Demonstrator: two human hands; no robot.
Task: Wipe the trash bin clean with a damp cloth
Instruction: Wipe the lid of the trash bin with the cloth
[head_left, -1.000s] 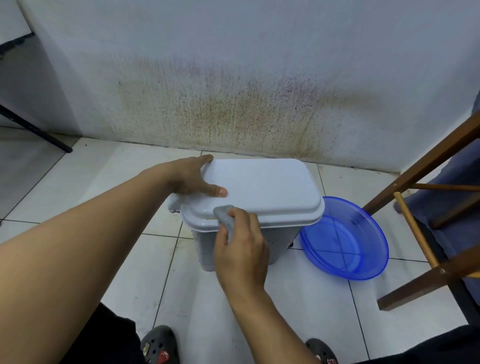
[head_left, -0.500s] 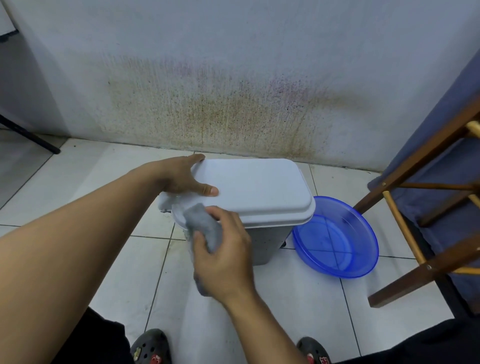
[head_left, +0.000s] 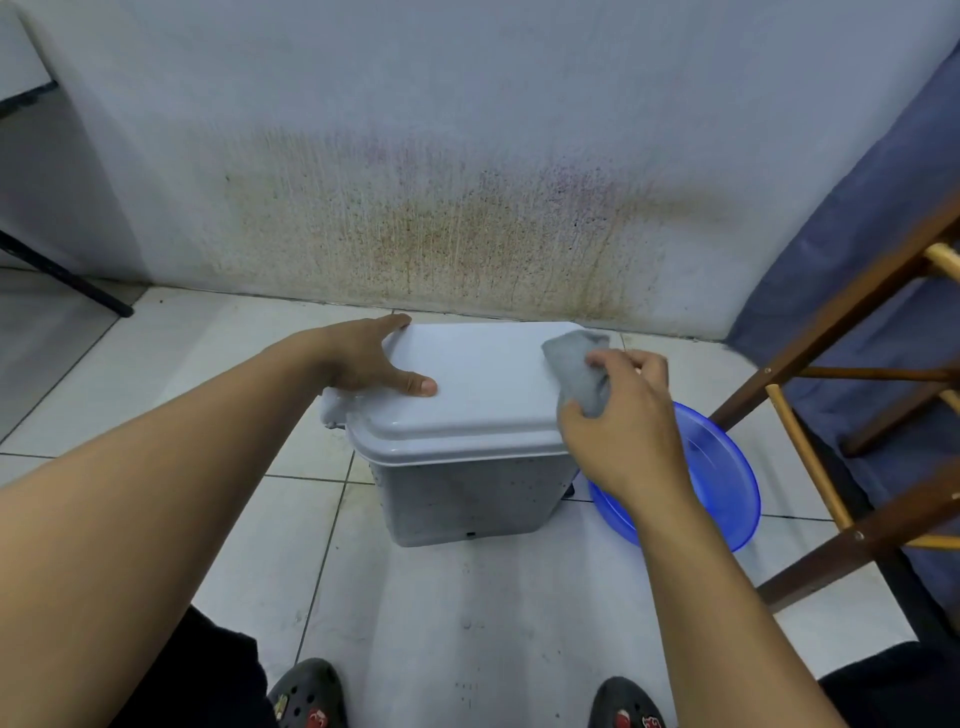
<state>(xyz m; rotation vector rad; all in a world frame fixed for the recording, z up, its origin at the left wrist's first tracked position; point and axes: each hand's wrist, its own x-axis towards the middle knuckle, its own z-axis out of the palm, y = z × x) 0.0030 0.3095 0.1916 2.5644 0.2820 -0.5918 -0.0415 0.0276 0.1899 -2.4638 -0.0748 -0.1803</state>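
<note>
A light grey trash bin (head_left: 467, 499) with a closed lid (head_left: 483, 384) stands on the tiled floor near the wall. My left hand (head_left: 369, 361) lies flat on the lid's left side, fingers spread, thumb on top. My right hand (head_left: 623, 421) grips a bunched grey cloth (head_left: 579, 371) and presses it on the lid's right end, near the far right corner. The bin's front wall shows dark specks.
A blue plastic basin (head_left: 727, 483) sits on the floor right of the bin, partly behind my right hand. A wooden chair frame (head_left: 810, 457) with blue fabric stands at the right. A stained wall (head_left: 467, 234) is close behind. My dark clogs (head_left: 306, 691) are at the bottom.
My right hand moved the cloth from the bin's front left rim up and across to the lid's right end. My left hand stayed on the lid's left side.
</note>
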